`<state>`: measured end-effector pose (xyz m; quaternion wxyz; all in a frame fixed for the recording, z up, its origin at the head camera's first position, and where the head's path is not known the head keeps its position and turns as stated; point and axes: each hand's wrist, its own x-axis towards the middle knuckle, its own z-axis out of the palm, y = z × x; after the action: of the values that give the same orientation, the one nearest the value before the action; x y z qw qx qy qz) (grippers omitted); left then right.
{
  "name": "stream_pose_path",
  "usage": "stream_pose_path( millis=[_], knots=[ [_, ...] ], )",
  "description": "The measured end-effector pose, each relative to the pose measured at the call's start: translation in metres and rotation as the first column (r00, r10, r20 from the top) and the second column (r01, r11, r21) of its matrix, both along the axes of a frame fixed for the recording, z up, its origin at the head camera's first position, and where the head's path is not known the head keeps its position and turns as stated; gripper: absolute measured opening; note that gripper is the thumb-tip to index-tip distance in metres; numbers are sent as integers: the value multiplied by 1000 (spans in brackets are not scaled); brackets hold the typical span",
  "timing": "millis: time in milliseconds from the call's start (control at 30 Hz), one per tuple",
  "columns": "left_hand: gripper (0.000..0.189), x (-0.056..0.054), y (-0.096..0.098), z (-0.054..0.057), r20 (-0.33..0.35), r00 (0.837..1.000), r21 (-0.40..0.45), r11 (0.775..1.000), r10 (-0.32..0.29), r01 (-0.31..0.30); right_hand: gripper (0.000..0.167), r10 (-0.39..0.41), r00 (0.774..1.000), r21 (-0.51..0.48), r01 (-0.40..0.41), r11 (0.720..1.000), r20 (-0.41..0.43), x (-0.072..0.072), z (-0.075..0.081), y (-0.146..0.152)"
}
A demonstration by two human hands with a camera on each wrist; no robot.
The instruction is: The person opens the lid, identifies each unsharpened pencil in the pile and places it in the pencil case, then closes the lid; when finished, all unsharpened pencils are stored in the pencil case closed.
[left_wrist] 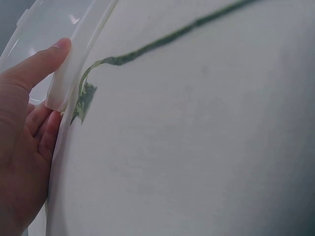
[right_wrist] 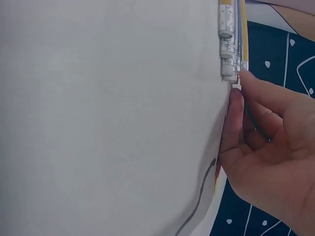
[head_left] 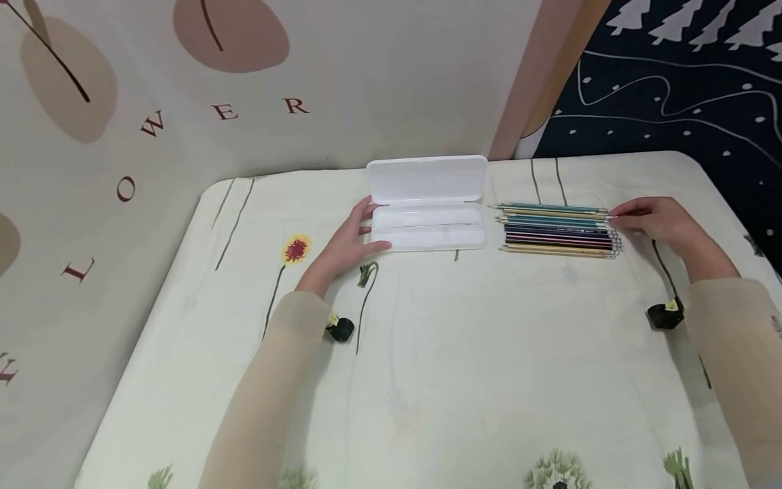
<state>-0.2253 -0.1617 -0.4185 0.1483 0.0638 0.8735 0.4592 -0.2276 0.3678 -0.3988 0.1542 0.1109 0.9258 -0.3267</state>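
A white plastic pencil case [head_left: 427, 180] lies with its lid raised at the far side of the bed-like surface. My left hand [head_left: 348, 241] holds its left end; in the left wrist view the thumb [left_wrist: 49, 59] lies on the rim and the other fingers sit by the outer wall. To the right of the case, several pencils [head_left: 556, 234] lie side by side in teal, dark and yellow, eraser ends to the right. My right hand [head_left: 666, 224] pinches the end of a pencil near the far side of the row, beside the other pencil ends [right_wrist: 227, 44].
A pale cloth [head_left: 458, 353] with printed flowers and stems covers the surface. Behind stand a lettered light curtain [head_left: 391, 81] and a dark cloth with white trees [head_left: 660, 95]. Black wrist devices show near the left sleeve [head_left: 287, 339] and the right sleeve [head_left: 733, 339].
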Motion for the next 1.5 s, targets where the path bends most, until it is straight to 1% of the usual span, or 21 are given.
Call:
stream_pose_path(
  millis=[100, 200, 300, 333, 433, 467, 500, 567, 667, 733, 767, 833, 900, 1067, 1100, 1167, 1233, 1300, 1433, 1500],
  knots=[
    [104, 1, 0, 0, 1, 1000, -7, 1000, 1, -1, 61, -16, 1000, -19, 16, 1000, -6, 2, 0, 2],
    [104, 1, 0, 0, 5, 1000, -10, 1000, 0, 0, 57, -56, 998, -64, 56, 996, -7, 4, 0, 5],
    [104, 2, 0, 1, 3, 1000, -9, 1000, -4, 4, 41, -93, 996, -130, 91, 987, -9, 5, 0, 8],
    [104, 2, 0, 1, 2, 1000, -6, 1000, -4, 4, 33, -105, 994, -164, 102, 981, -8, 6, 1, 8],
    [104, 2, 0, 1, 0, 1000, -6, 1000, -6, 6, 18, -137, 991, -259, 129, 957, -11, 8, 5, 6],
    [104, 1, 0, 1, -1, 1000, -7, 1000, -7, 7, 15, -155, 988, -310, 146, 940, -7, 8, 7, 5],
    [103, 1, 0, 1, 0, 1000, -7, 1000, -6, 6, 13, -175, 985, -367, 161, 916, -6, 8, 9, 4],
    [104, 1, 0, 1, 0, 1000, -10, 1000, -8, 8, 13, -218, 976, -485, 192, 853, 3, 8, 12, 2],
    [104, 0, -1, 1, -2, 1000, -3, 1000, -10, 10, 15, -288, 957, -647, 237, 725, 29, 7, 17, -1],
    [105, 0, -1, 1, -3, 1000, 5, 1000, -11, 11, 16, -321, 946, -704, 261, 661, 49, 6, 20, -2],
    [105, 0, -1, 0, -4, 1000, 8, 1000, -11, 11, 15, -332, 942, -723, 268, 636, 57, 6, 20, -3],
    [105, -1, -2, 0, -2, 1000, 10, 1000, -10, 10, 15, -346, 936, -751, 277, 600, 68, 7, 22, -3],
    [104, -1, -2, -1, -1, 1000, 10, 1000, -9, 9, 14, -352, 933, -767, 278, 579, 73, 7, 23, -4],
    [104, -1, -2, -2, -1, 1000, 9, 1000, -11, 11, 14, -361, 929, -793, 280, 541, 81, 7, 26, -6],
    [104, -1, -2, -2, -1, 1000, 9, 1000, -13, 13, 15, -366, 926, -799, 285, 530, 87, 7, 26, -6],
    [104, -1, -2, -2, 0, 1000, 12, 1000, -13, 13, 16, -374, 923, -802, 292, 521, 94, 6, 28, -7],
    [104, -1, -2, -1, 2, 1000, 12, 1000, -14, 14, 18, -379, 920, -800, 298, 520, 96, 6, 29, -8],
    [104, -1, -2, 0, 4, 1000, 10, 1000, -14, 14, 21, -385, 918, -806, 301, 509, 99, 5, 30, -9],
    [104, -1, -1, 0, 9, 1000, 6, 1000, -10, 10, 25, -374, 923, -824, 281, 492, 91, 6, 31, -13],
    [104, -1, -1, 0, 9, 1000, 5, 1000, -10, 9, 25, -369, 926, -826, 270, 494, 81, 5, 32, -16]
  ],
)
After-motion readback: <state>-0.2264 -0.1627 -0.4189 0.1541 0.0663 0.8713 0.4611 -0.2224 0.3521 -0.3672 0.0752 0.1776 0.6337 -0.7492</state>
